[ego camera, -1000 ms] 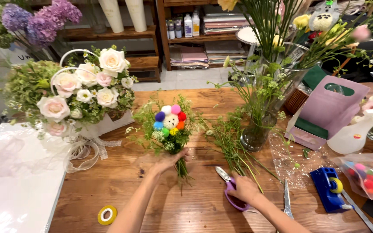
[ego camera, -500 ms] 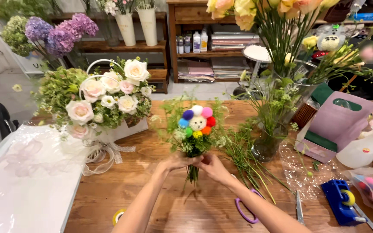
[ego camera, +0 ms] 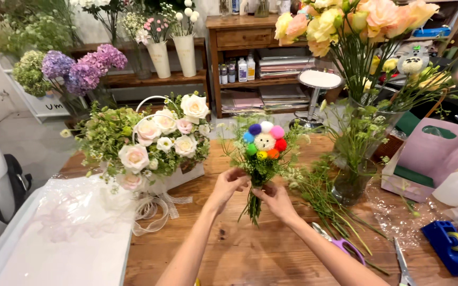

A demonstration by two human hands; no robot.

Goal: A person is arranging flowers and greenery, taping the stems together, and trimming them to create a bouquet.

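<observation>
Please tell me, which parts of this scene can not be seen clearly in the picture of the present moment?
- Head view: the stems of the small bouquet, where the left hand and right hand close around them; the grip itself is hidden.
- Purple-handled scissors: blades partly under loose green stems.
- Metal scissors: cut off by the bottom edge.
- Bottles on the shelf: too small to identify.

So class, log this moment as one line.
left hand: grips small bouquet stems | right hand: grips stems below | purple scissors: on wooden table
</observation>
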